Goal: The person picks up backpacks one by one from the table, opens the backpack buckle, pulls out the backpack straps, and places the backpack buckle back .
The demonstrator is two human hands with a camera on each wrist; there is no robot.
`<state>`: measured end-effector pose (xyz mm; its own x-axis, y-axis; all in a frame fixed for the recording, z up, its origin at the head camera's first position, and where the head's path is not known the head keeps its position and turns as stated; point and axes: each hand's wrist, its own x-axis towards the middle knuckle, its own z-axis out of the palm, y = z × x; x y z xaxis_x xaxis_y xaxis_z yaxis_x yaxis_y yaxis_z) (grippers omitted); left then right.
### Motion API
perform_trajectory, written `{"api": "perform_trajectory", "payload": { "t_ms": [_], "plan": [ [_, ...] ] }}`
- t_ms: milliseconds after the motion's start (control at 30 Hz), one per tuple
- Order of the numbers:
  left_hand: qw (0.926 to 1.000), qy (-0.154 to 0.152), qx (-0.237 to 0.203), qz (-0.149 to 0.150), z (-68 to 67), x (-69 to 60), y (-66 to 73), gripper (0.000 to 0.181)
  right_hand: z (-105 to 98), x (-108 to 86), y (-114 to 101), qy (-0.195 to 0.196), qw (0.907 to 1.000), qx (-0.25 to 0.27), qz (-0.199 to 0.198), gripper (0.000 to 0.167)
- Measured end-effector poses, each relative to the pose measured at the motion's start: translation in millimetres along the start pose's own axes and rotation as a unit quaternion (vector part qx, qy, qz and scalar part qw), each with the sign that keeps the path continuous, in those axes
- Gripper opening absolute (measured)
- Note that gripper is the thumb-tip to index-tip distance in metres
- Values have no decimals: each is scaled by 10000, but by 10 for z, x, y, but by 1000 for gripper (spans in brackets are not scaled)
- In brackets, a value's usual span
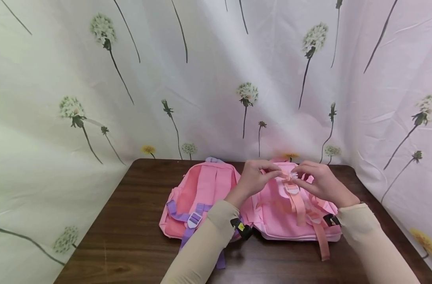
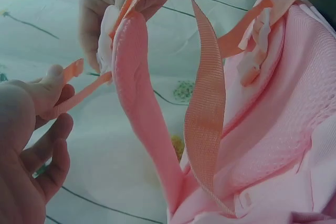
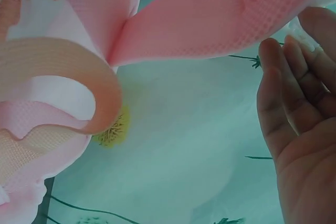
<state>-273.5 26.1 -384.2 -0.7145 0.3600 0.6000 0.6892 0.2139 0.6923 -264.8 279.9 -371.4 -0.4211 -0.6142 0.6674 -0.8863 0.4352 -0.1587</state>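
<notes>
A pink backpack lies on the right of the table, its padded shoulder strap raised toward both hands. My left hand pinches the end of an orange webbing strap between thumb and fingers. Opposite it, my right hand pinches a white plastic buckle at the tip of the padded strap. The webbing runs from the left fingers to that buckle; how it is threaded there is hidden. Another white buckle with orange webbing shows farther back in the left wrist view.
A second pink backpack with purple straps lies on the left, touching the first. Both rest on a dark wooden table. Behind hangs a white cloth with printed dandelions. Loose orange strap ends hang over the right backpack's front.
</notes>
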Motion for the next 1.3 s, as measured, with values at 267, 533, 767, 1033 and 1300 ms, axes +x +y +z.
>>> {"api": "perform_trajectory", "payload": {
  "t_ms": [267,533,767,1033,1300],
  "plan": [
    [9998,-67,59,-190,22,14,11,40,-27,26,34,197,9995,-216,-144,22],
    [9930,-361,-568,-968,66,-26,-12,70,-24,32,3,366,9991,-224,17,34],
    [9853,-370,-628,-1544,120,-20,-45,55,16,33,-12,498,9986,-144,132,39],
    [9786,-217,-1296,-1584,190,34,-9,65,16,62,-25,556,9983,-161,105,38],
    [9793,-123,-1476,-1381,218,76,-23,58,26,88,-51,615,9980,-47,167,39]
  ]
}}
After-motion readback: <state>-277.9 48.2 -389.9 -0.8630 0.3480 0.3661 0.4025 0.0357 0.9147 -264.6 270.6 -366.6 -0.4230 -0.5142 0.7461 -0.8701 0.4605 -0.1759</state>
